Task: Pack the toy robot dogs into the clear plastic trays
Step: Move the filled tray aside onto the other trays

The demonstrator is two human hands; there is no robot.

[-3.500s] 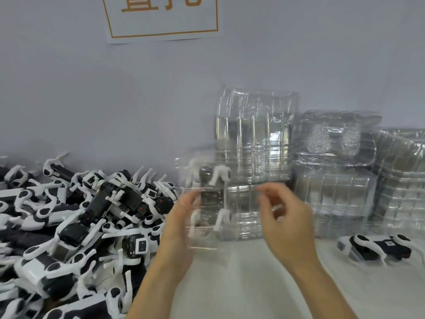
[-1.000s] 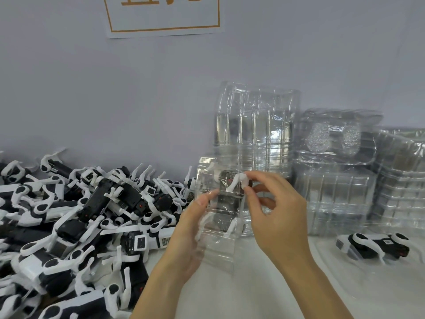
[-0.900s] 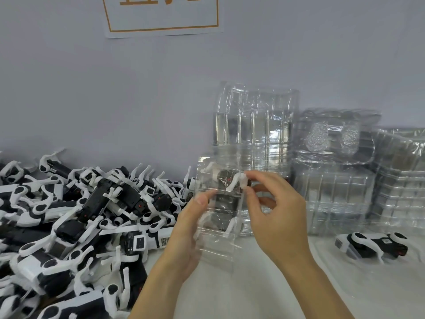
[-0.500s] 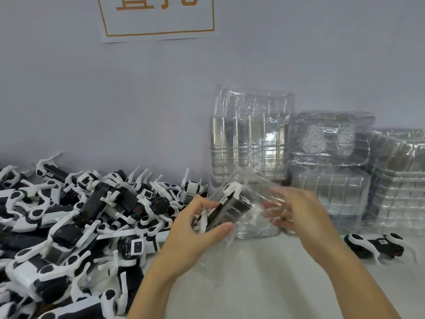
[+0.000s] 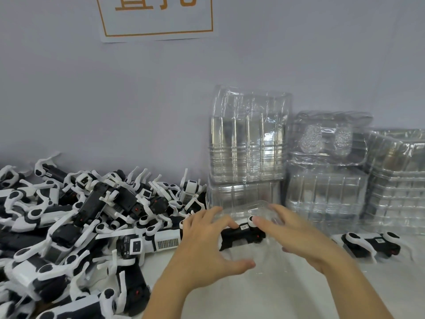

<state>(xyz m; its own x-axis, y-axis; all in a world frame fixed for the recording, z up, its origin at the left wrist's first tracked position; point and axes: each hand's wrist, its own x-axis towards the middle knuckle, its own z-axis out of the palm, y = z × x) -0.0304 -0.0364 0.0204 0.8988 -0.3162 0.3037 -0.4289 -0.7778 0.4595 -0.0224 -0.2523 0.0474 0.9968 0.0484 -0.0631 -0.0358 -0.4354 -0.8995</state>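
Head view
Clear tray (image 5: 259, 249): lies on the white desk (image 5: 264, 295), just in front of the tall stack of empty trays (image 5: 248, 143).
Toy dog in tray (image 5: 241, 236): black and white, on its side inside the clear tray.
Left hand (image 5: 207, 245): on the tray's left side; fingers spread wide over its top, thumb at the near edge.
Right hand (image 5: 296, 236): on the tray's right side; fingers straight, blurred.
Dog pile (image 5: 76, 226): heaped left of the stack.
Packed dog (image 5: 370, 245): on the desk right of the stack, in a clear tray.
Paper sign (image 5: 156, 17): on the wall, above and left of the stack.
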